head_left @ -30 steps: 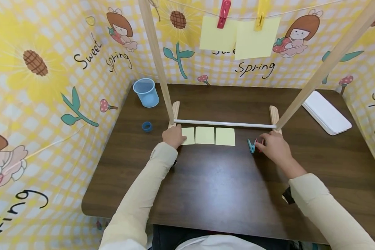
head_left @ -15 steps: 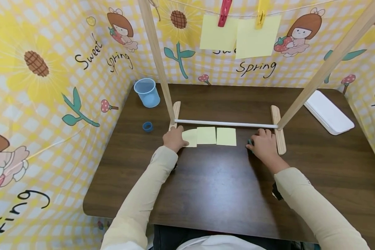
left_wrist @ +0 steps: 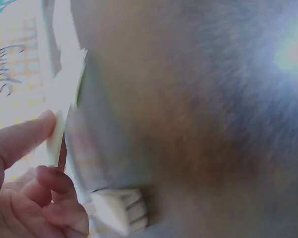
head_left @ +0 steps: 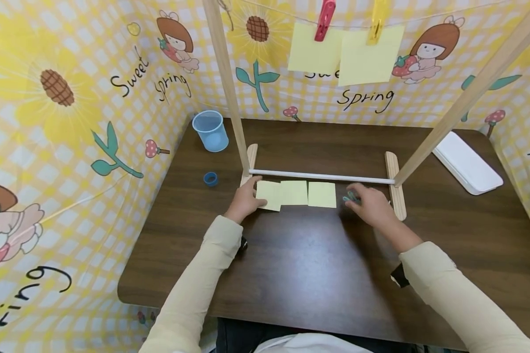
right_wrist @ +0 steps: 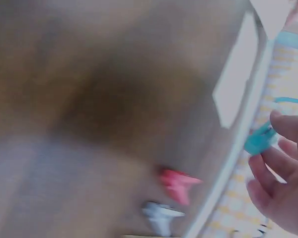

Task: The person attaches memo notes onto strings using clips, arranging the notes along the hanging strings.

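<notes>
My left hand [head_left: 244, 200] pinches a pale yellow paper note [head_left: 269, 195], the leftmost of a row on the dark table; in the left wrist view the note [left_wrist: 56, 136] is between thumb and fingers. Two more yellow notes [head_left: 294, 192] lie to its right. At the right end of the row, my right hand [head_left: 374, 207] holds a teal clothespin [head_left: 351, 197], and the right wrist view shows the clothespin [right_wrist: 260, 139] between thumb and fingers. On the table in that view lie a red clothespin [right_wrist: 179, 185] and a greyish one [right_wrist: 160, 216], both blurred.
A wooden frame with a white crossbar [head_left: 322, 175] stands just behind the notes. From its string hang two notes, under a red clothespin [head_left: 325, 20] and a yellow one [head_left: 376, 22]. A blue cup [head_left: 210, 131], a blue ring [head_left: 210, 179] and a white case [head_left: 468, 163] stand around it.
The left note has been lifted and tilted slightly forward by my left hand. My right hand has moved left and picked up the teal clothespin from the table.
</notes>
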Demonstrator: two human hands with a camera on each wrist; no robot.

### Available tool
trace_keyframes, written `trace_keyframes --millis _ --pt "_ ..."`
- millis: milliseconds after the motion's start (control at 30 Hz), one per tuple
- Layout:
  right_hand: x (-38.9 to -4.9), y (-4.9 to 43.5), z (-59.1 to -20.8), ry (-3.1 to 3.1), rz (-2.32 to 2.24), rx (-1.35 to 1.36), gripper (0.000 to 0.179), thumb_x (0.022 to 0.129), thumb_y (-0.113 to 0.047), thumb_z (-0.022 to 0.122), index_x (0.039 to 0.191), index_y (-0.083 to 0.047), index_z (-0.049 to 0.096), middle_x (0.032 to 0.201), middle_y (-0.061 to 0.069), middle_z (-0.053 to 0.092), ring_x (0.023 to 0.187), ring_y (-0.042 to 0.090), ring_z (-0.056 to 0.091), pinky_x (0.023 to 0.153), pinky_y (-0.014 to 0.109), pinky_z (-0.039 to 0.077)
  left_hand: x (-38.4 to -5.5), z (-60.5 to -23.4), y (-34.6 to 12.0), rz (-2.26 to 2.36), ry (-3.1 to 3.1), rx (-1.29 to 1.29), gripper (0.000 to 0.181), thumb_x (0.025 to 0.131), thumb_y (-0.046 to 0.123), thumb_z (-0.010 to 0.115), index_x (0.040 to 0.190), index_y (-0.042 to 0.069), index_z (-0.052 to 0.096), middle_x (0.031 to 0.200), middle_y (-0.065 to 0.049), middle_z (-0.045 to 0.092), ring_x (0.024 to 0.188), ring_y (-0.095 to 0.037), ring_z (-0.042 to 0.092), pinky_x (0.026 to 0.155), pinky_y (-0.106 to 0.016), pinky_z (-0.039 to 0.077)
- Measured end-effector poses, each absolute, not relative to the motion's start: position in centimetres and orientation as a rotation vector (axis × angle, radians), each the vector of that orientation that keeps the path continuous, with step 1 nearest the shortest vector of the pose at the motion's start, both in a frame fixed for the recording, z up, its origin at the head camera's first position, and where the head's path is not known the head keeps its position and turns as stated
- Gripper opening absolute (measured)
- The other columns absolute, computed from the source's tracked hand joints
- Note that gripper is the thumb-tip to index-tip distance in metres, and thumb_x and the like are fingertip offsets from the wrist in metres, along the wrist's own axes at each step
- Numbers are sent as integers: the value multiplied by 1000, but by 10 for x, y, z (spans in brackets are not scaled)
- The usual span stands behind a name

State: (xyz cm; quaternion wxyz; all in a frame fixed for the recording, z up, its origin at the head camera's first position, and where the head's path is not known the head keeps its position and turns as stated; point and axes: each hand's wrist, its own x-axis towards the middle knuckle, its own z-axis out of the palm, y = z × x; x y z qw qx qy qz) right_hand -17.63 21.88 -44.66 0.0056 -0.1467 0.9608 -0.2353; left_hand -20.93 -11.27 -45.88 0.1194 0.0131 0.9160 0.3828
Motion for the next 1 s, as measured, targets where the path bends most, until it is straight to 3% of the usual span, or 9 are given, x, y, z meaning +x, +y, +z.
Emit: trace_keyframes --millis 67,133,267,367,500,633,800,933,1000 --pt "-179 220 -431 2915 -886 -432 43 86 -12 66 123 2 51 94 20 65 85 34 60 73 47 47 -210 -450 -117 1171 2637 30 71 82 10 71 142 10 33 66 -7 46 57 -19 41 55 -29 37" --pt "-181 221 -411 2841 -989 -415 43 88 -8 64 126 6 48 100 23 63 90 35 59 75 47 47 -211 -438 -120 1230 2611 16 67 82 11 71 139 6 37 69 -8 55 58 -17 45 56 -29 39" --pt "-186 216 -370 2845 -1124 -454 29 88 -3 61 115 7 57 100 22 62 86 31 58 71 39 47 -215 -412 -124 1464 2583 3 38 84 12 69 118 -3 58 93 -13 65 72 -14 53 64 -25 44" --pt "-190 205 -336 2917 -1264 -473 24 88 -3 61 111 4 59 97 18 64 79 22 57 66 28 45 -218 -388 -122 1759 2469 -21 27 90 17 62 108 -3 63 84 -12 62 65 -12 51 55 -20 43" --pt "-196 181 -289 2929 -1569 -535 19 88 -2 61 106 3 60 90 9 66 69 11 55 59 18 41 -220 -350 -113 2125 2245 15 32 97 24 49 114 -3 54 69 -9 54 46 -10 50 37 -17 39" --pt "-205 151 -245 2719 -2001 -687 10 87 4 59 97 3 60 85 -1 66 60 7 56 50 16 39 -224 -315 -102 2357 2157 132 26 97 17 48 113 -4 49 70 -10 58 39 -12 53 34 -21 42" --pt "-220 118 -200 2287 -2498 -829 11 85 8 59 87 -3 59 86 8 66 37 9 37 34 16 23 -235 -276 -89 2467 2294 166 17 92 10 57 105 -2 54 71 -12 60 40 -13 54 37 -24 46" --pt "-232 98 -175 2139 -2676 -835 9 85 8 59 89 -1 59 87 12 64 37 11 32 34 17 19 -243 -250 -83 2399 2464 210 19 93 13 56 108 1 56 81 -14 61 43 -15 55 41 -27 47" --pt "-237 90 -165 2051 -2770 -781 13 85 8 58 95 1 58 88 14 64 43 14 37 35 18 18 -246 -241 -80 2375 2503 213 20 94 15 54 110 2 56 90 -12 63 45 -15 56 41 -27 47"
